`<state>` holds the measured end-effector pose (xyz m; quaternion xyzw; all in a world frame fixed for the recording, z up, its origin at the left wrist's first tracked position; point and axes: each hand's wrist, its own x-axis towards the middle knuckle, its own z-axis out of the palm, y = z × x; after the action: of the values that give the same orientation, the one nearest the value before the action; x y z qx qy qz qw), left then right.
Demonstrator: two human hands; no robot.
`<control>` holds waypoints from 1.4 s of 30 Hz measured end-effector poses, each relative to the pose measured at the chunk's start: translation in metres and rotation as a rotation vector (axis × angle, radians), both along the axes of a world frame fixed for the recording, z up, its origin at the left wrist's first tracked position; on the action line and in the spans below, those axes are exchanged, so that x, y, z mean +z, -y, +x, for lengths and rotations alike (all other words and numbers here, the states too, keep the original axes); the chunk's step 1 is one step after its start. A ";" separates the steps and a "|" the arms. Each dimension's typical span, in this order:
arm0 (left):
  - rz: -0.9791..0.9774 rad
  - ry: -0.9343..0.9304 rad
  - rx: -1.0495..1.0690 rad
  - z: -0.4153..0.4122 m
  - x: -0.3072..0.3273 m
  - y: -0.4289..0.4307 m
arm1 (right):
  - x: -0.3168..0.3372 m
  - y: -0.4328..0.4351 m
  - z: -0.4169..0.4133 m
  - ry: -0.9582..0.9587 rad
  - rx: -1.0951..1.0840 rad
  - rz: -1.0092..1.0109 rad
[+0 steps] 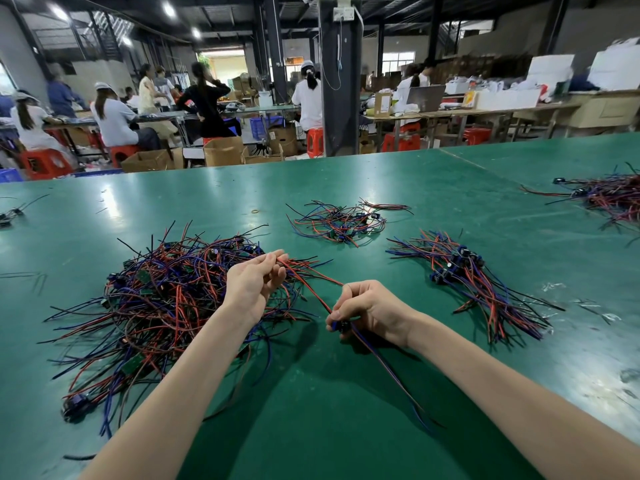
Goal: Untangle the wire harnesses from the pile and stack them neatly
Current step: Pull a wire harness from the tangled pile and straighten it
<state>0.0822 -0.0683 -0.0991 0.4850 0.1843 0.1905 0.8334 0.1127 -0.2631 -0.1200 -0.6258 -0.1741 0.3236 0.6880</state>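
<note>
A big tangled pile of red, blue and black wire harnesses (162, 299) lies on the green table (311, 410) at the left. My left hand (251, 284) hovers over the pile's right edge and pinches a red wire (311, 273) between its fingertips. That wire runs down to my right hand (367, 311), which grips the harness at its dark connector (341, 325); blue and black leads trail from it toward the table's near edge. To the right lies a lined-up stack of harnesses (474, 282).
A smaller loose bunch of harnesses (341, 223) lies further back at centre. Another heap (609, 199) sits at the far right. A rubber band (255, 212) lies on the table. Several people work at benches beyond the table's far edge.
</note>
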 end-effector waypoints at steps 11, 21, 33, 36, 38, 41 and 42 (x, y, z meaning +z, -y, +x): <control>0.012 0.070 0.004 -0.003 0.002 0.007 | 0.000 0.001 0.002 0.004 -0.020 0.024; 0.237 -0.059 -0.193 -0.005 -0.019 0.060 | 0.002 0.002 0.015 -0.021 -0.303 0.162; 0.413 -0.061 -0.433 -0.017 -0.031 0.088 | -0.001 0.005 0.026 -0.085 -0.366 0.336; 0.395 -0.069 -0.424 -0.017 -0.033 0.087 | -0.005 0.004 0.025 -0.106 -0.356 0.356; 0.392 -0.071 -0.392 -0.016 -0.035 0.086 | -0.006 0.002 0.025 -0.129 -0.341 0.374; 0.416 -0.086 -0.306 -0.015 -0.039 0.085 | -0.006 0.002 0.026 -0.161 -0.307 0.370; 0.414 -0.084 -0.278 -0.015 -0.040 0.086 | -0.007 0.003 0.027 -0.172 -0.294 0.363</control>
<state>0.0677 -0.1542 -0.1394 0.6735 0.1072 0.0875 0.7261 0.1394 -0.2657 -0.1267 -0.4806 -0.0772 0.2355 0.8412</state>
